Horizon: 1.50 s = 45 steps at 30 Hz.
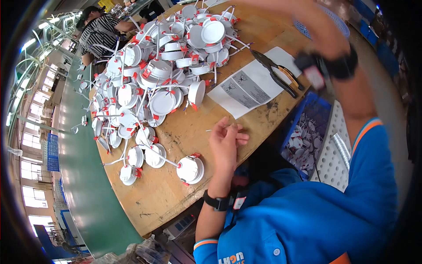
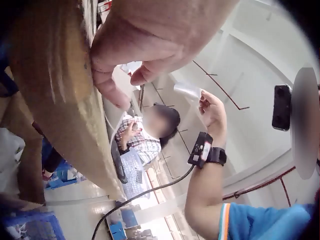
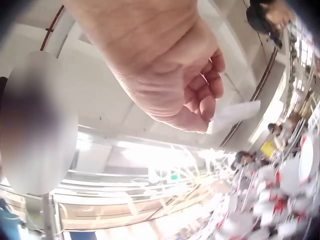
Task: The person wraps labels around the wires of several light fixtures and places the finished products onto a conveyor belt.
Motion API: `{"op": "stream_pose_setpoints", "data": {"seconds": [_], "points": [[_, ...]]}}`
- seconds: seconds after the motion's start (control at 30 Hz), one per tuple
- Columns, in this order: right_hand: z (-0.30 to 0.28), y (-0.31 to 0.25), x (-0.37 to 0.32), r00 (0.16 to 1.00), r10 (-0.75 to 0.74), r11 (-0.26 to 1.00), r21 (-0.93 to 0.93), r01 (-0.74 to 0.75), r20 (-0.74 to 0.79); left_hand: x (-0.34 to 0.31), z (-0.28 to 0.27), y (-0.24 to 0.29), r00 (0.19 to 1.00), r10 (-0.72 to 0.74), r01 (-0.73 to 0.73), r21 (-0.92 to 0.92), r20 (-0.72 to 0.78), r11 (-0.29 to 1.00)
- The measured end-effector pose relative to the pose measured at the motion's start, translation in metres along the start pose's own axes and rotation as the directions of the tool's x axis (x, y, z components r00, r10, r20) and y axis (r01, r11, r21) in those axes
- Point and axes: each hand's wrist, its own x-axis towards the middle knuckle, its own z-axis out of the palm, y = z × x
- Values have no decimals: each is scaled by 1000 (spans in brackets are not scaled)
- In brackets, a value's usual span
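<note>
My right hand is raised high, at the top edge of the head view. Its thumb and fingers pinch a small whitish, see-through strip, also visible beyond my left hand in the left wrist view. Low over the table's near edge is my left hand, its fingers loosely bent, with a gap between thumb and fingertips and nothing gripped. Closest to it on the table stands a round white downlight with red clips. A large heap of similar downlights with white cables covers the far left of the wooden table.
Scissors-like black and orange cutters lie on a printed sheet. Below the table's right edge stands a blue crate of small white parts. A green conveyor runs along the left, where another person sits.
</note>
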Motion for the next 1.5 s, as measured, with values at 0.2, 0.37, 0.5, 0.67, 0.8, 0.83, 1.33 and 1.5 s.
{"op": "stream_pose_setpoints", "data": {"seconds": [0.2,0.37,0.5,0.67,0.8,0.83,1.33,1.5], "points": [[61,-93,-148,968,-250,959,-129,252,32,-68,-16,18,994,78,-69,-120,75,990],[85,-147,-211,950,-303,953,48,300,72,-102,-50,19,994,30,-12,-178,102,984],[92,-167,-233,930,-366,930,60,363,40,-123,-59,5,999,30,-26,-155,29,988],[89,-178,-243,898,-415,908,126,399,145,-139,-64,-7,990,128,-137,-218,-56,966],[80,-177,-229,897,-376,913,255,317,233,-143,-67,-7,967,209,-240,-234,-148,942],[79,-174,-225,896,-360,912,298,280,261,-142,-67,-6,960,225,-259,-225,-166,939],[130,-134,-175,883,62,515,743,-428,466,-104,-63,15,925,310,-364,-276,-220,890],[124,-140,-154,971,-238,846,495,198,19,-101,-77,9,879,444,-465,-111,-174,878]]}}
